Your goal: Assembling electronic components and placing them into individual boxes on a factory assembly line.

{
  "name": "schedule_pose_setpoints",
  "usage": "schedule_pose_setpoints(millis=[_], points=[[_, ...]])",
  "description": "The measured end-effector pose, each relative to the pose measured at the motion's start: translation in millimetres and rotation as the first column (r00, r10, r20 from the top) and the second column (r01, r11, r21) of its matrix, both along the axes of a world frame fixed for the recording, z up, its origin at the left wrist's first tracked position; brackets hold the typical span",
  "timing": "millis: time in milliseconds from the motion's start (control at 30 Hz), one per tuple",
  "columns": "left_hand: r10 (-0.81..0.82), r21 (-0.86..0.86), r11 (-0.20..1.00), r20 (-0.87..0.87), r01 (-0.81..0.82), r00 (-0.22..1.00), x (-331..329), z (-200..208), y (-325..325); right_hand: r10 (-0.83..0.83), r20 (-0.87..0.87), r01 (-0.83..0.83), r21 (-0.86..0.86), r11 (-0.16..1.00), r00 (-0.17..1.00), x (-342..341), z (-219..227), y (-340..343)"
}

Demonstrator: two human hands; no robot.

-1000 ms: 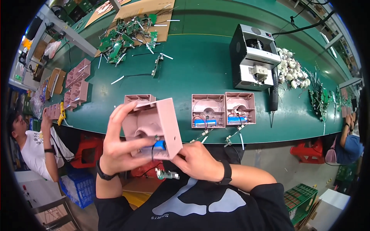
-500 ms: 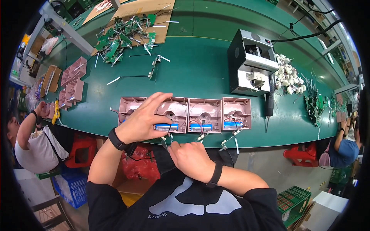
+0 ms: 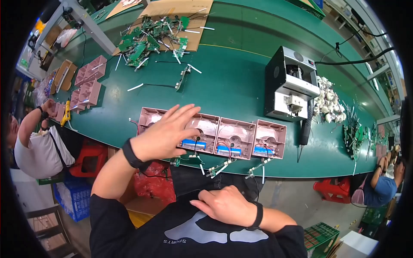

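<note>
My left hand [image 3: 165, 131] spans the left part of a row of pink plastic housings [image 3: 236, 127], fingers spread and thumb at the front edge. It hides much of the leftmost housing. Blue cylindrical batteries [image 3: 228, 151] with thin wires lie in the visible housings. Small green circuit boards [image 3: 220, 167] with white strips hang along the row's front side, over the table edge. Drawn back before my dark shirt, apart from the housings, is my right hand [image 3: 226, 206]. Its fingers are curled, and whatever they may hold is hidden.
A heap of circuit boards [image 3: 148, 43] lies on cardboard at the far left, with one wired board [image 3: 183, 78] apart from it. A black-and-silver machine [image 3: 291, 86] and a black-handled tool [image 3: 306, 129] stand right, beside white parts [image 3: 329, 101]. People work at both sides.
My right hand has moved back from the front of the housings toward my body. My left hand stays on the housings. The view has shifted slightly.
</note>
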State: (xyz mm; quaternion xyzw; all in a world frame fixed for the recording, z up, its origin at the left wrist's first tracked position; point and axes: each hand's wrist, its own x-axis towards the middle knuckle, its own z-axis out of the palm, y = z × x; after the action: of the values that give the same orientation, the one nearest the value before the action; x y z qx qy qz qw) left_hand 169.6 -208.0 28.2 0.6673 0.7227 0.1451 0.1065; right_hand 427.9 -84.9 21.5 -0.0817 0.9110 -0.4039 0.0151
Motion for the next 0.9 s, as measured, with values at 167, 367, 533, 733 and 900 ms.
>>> schedule_pose_setpoints(millis=[167, 367, 533, 733, 900], points=[[0.329, 0.115, 0.936, 0.061, -0.334, 0.942, -57.7, 8.5, 12.6, -0.061, 0.034, 0.064, -0.122, 0.99, 0.998, 12.5, -8.1, 7.8], [0.481, -0.168, 0.833, -0.251, -0.527, 0.84, -122.1, -28.8, 46.5, -0.021, -0.075, 0.013, -0.104, 0.994, 0.997, 2.4, 9.7, 2.2], [0.442, 0.343, 0.869, -0.213, -0.357, 0.871, -78.8, 30.9, 3.7, -0.438, -0.14, 0.409, -0.196, 0.891, 0.888, -9.8, 32.5, 26.7], [0.132, 0.321, 0.947, -0.305, -0.028, 0.943, 8.1, 91.5, -24.0, -0.342, -0.671, 0.484, 0.028, 0.875, 0.658, -57.4, 54.4, 50.9], [0.085, 0.338, 0.941, -0.25, 0.005, 0.964, 45.4, 97.0, -47.7, -0.108, -0.52, 0.126, -0.001, 0.992, 0.847, -62.6, 43.1, 30.2]])
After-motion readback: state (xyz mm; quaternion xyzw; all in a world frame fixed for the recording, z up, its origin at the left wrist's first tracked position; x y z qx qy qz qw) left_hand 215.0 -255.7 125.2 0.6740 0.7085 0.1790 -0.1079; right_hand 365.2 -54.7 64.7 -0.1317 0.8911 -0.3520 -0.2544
